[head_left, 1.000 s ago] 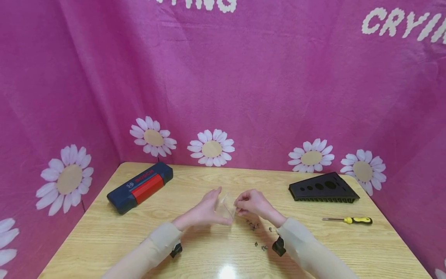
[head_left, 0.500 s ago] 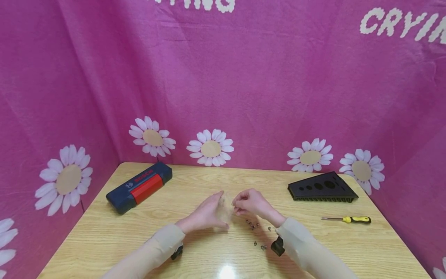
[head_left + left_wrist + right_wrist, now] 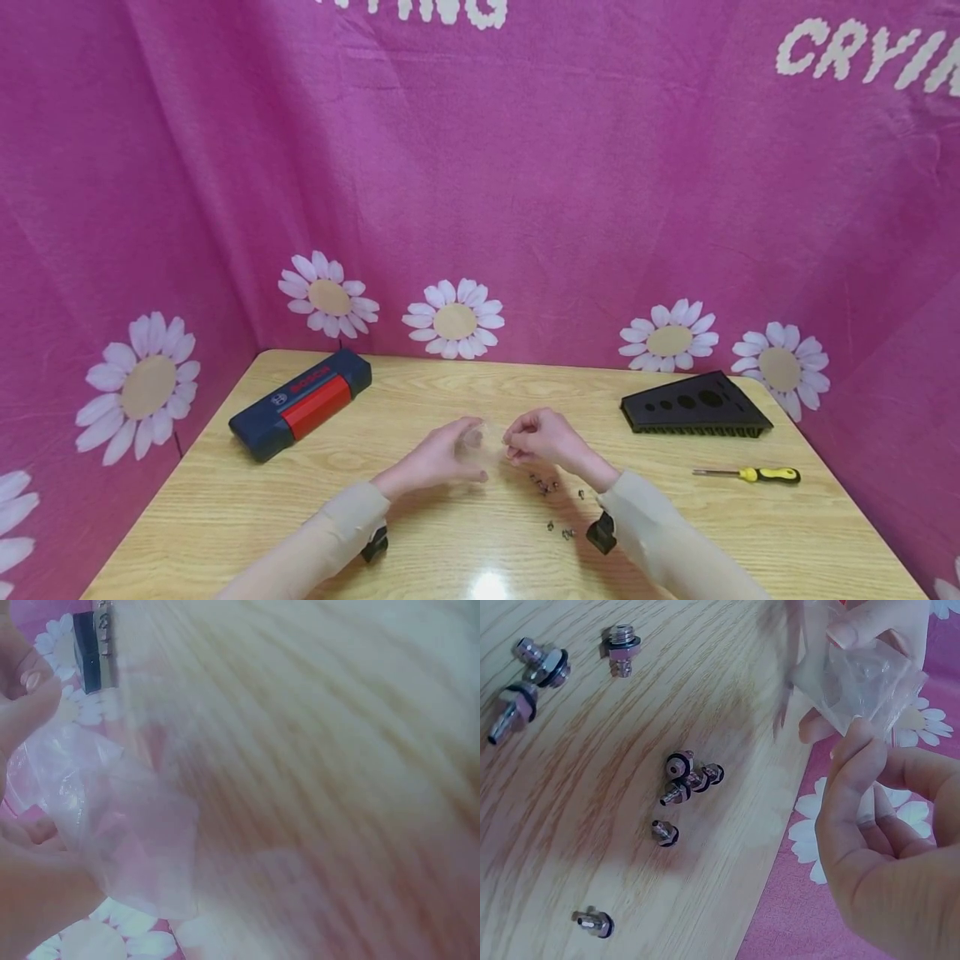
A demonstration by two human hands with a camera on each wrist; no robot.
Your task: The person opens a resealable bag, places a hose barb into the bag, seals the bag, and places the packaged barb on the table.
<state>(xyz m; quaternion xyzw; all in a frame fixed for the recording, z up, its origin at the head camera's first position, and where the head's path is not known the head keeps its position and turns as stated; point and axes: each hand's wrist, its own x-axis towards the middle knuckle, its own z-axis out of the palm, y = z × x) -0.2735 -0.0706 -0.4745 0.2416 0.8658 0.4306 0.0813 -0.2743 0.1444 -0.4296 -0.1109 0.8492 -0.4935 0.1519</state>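
A clear plastic bag (image 3: 486, 443) hangs between both hands in the head view, its thin film crumpled. My left hand (image 3: 431, 458) holds it from the left, thumb low and fingers above. In the right wrist view the left thumb (image 3: 855, 628) lies on the bag (image 3: 866, 679). My right hand (image 3: 546, 437) has its index finger and thumb together at the bag's edge, the other fingers curled. Just below the right hand, several small metal hose fittings (image 3: 543, 487) with black rings lie on the table. In the left wrist view the bag (image 3: 142, 840) looks hazy and see-through.
A dark blue Bosch case (image 3: 303, 404) with a red panel lies at the table's left. To the right are a black holder (image 3: 693, 406) with round holes and a yellow-and-black screwdriver (image 3: 765, 474). A pink cloth with daisies (image 3: 487, 167) backs the wooden table (image 3: 420, 379).
My left thumb and fingers have drawn closer together and shifted slightly left, and the bag's film has changed shape. The right hand stays almost in place. The fittings have not moved.
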